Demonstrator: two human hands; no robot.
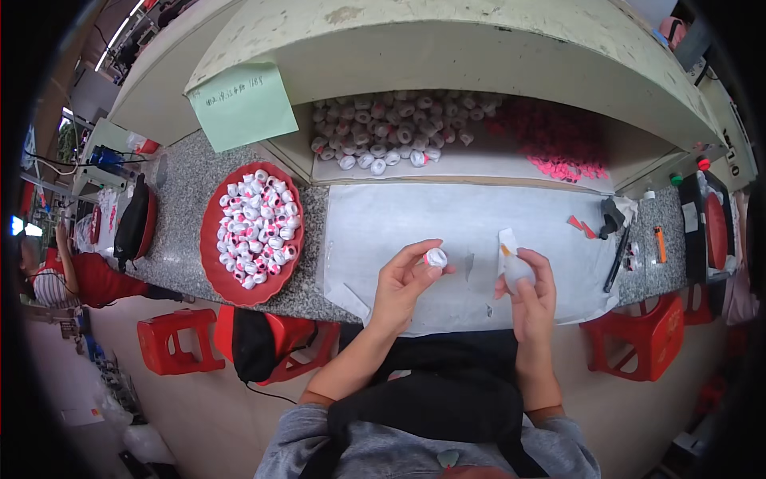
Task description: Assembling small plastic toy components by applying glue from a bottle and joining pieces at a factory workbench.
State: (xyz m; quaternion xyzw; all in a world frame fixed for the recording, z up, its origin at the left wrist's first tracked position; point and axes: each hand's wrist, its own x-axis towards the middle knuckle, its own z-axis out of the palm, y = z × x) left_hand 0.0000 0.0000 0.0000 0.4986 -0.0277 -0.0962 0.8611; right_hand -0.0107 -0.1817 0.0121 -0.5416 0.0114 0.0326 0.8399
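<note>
White and small, the round cap point(436, 257) sits pinched between the thumb and fingertips of our left hand point(401, 286), raised just above the pale sheet point(415, 215) that covers the middle of the speckled stone bench point(183, 199). Our right hand point(531, 291) is wrapped around a little squeeze bottle point(513, 270) of cloudy plastic, its orange nozzle tilted toward the cap but well short of touching it. We judge this to be the gluing step: one piece held ready, the bottle about to meet it. The next move seems to call for a steady bringing-together of nozzle and cap and only a light squeeze, since the piece is tiny and easy to smear.

To our left a shallow red tray point(217, 263), smooth and oval, is heaped with white pieces point(259, 223) carrying red marks, glossy like moulded plastic. In the recess behind the sheet lie more plain white caps point(383, 132) and, to the right, a spread of small pink parts point(558, 144). A green paper note point(242, 104) is taped to the chipped, cream-painted shelf point(447, 40) above. Red plastic stools point(179, 339) stand under the bench.
</note>
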